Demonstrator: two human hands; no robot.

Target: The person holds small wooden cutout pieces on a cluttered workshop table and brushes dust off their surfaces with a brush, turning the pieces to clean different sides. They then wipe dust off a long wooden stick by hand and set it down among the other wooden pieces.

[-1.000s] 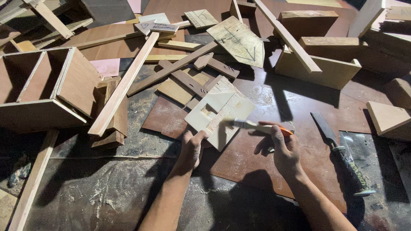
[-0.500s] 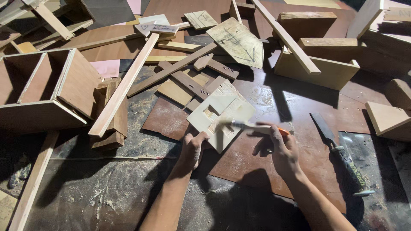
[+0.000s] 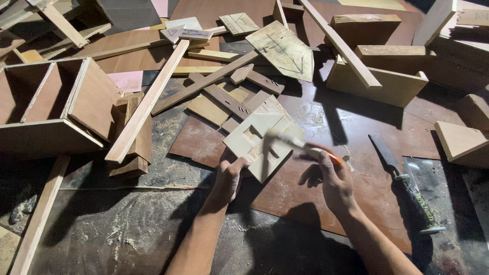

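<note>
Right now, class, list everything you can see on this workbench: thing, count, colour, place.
pale cut-out wood panel: one, cream, centre, under the left hand
brush-like tool: one, pale blurred tip, orange handle, in the right hand
chisel: one, dark blade, green handle, right
open wooden box: one, brown, left
long wood strips: several, tan, across the middle
arrow-marked board: one, pale, top centre
wood blocks: several, tan, top right
bench sheet: one, reddish-brown, underneath
left hand: steadies the panel
right hand: grips the tool

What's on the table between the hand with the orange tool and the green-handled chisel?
In the head view, nothing lies between the right hand and the chisel: just bare brown board with sawdust.
</note>
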